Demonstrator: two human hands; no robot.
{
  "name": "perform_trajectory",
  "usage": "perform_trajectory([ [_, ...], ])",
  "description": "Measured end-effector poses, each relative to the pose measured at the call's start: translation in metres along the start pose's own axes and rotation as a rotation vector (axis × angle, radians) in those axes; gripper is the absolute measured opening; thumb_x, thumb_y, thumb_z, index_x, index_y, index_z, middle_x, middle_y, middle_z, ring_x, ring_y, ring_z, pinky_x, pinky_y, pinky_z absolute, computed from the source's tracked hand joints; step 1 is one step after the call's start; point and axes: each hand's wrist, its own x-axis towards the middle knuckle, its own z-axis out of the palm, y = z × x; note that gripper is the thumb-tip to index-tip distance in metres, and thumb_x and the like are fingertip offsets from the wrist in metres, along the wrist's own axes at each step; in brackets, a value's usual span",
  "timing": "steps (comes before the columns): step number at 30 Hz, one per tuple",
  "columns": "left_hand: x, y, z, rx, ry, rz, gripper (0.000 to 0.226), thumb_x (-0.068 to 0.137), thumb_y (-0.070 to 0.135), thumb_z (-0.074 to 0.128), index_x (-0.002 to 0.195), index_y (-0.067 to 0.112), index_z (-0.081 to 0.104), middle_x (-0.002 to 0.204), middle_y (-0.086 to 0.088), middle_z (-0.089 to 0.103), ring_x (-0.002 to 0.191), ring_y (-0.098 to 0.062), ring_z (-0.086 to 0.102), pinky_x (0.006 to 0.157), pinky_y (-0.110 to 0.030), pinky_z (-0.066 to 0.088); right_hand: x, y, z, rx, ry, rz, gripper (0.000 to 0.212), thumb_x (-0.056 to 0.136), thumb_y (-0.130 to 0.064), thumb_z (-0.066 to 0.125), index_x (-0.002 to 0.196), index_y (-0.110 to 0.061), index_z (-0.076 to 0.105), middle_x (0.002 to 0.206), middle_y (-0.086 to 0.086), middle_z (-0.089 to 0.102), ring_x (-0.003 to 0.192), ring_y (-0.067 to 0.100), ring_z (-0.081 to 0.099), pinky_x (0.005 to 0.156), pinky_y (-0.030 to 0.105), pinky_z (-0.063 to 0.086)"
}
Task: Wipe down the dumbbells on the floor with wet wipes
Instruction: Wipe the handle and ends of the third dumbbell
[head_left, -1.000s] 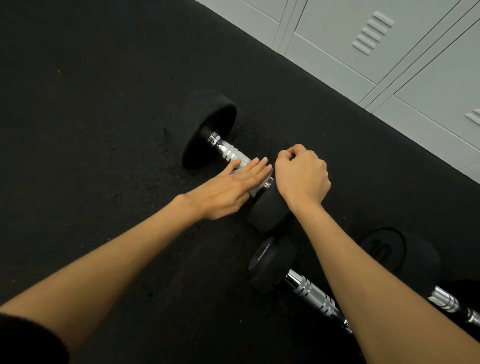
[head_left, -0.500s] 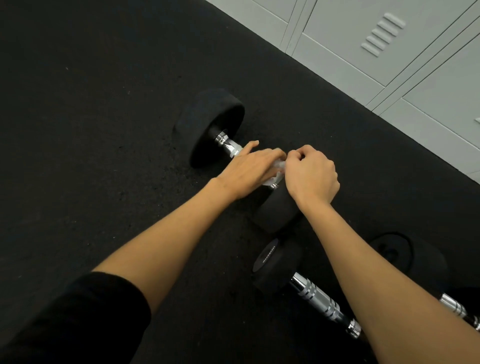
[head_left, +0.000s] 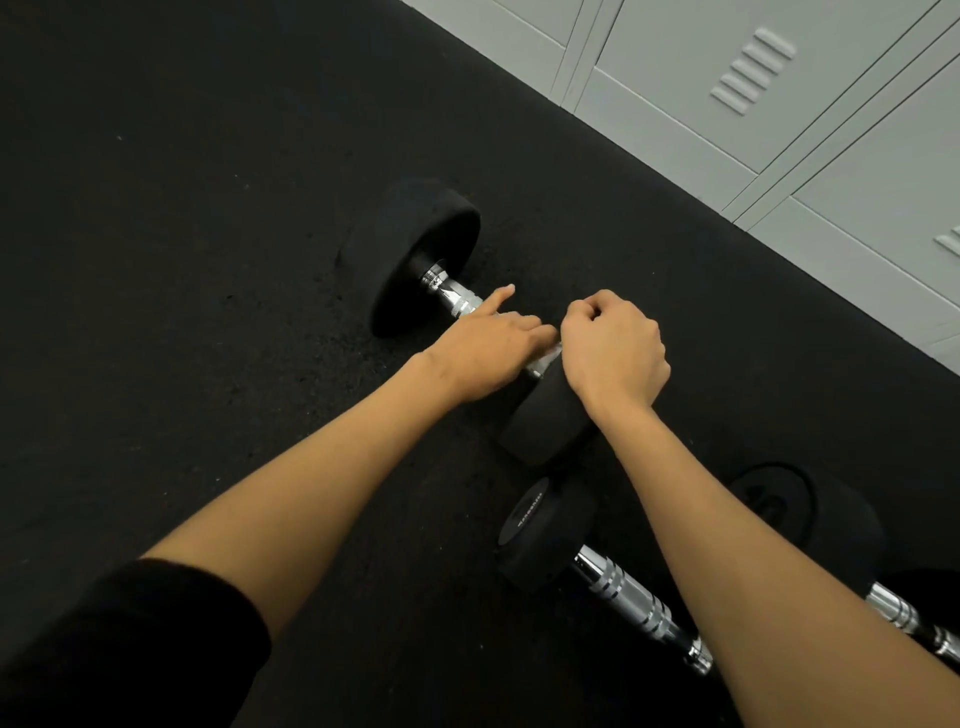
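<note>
Dim, diffuse light from above. We see the black floor (head_left: 182, 260) absorb most of it, darkening to near-black toward the left edge and lower corners. The pale lockers (head_left: 779, 130) at upper right form the brightest zone, evenly lit. Specular highlights mark the chrome handles of the far dumbbell (head_left: 457, 300) and near dumbbell (head_left: 623, 597). Shadows are soft, merging with the floor. We note wide-angle stretching at the lower edge and slight softness.
</note>
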Motion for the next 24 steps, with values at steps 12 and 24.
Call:
perform_trajectory([
  [12, -0.001, 0.012, -0.017, 0.052, -0.080, -0.050, 0.037, 0.090, 0.004, 0.045, 0.125, 0.013, 0.049, 0.111, -0.003, 0.061, 0.109, -0.021, 0.059, 0.118, -0.039, 0.007, -0.004, -0.004, -0.001, 0.012, 0.000, 0.010, 0.025, 0.092, -0.034, 0.043, 0.096, -0.023, 0.065, 0.091, 0.000, 0.064, 0.092, 0.023, 0.060, 0.083, 0.044, 0.051],
  [24, -0.046, 0.037, 0.027, -0.265, 0.367, -0.147, 0.052, 0.091, 0.000, 0.048, 0.141, 0.010, 0.043, 0.147, -0.007, 0.042, 0.137, -0.024, 0.038, 0.113, -0.029, 0.027, -0.005, -0.003, 0.001, 0.028, 0.023, 0.006, 0.026, 0.091, -0.033, 0.042, 0.094, -0.023, 0.066, 0.090, 0.001, 0.065, 0.091, 0.023, 0.060, 0.082, 0.045, 0.051],
])
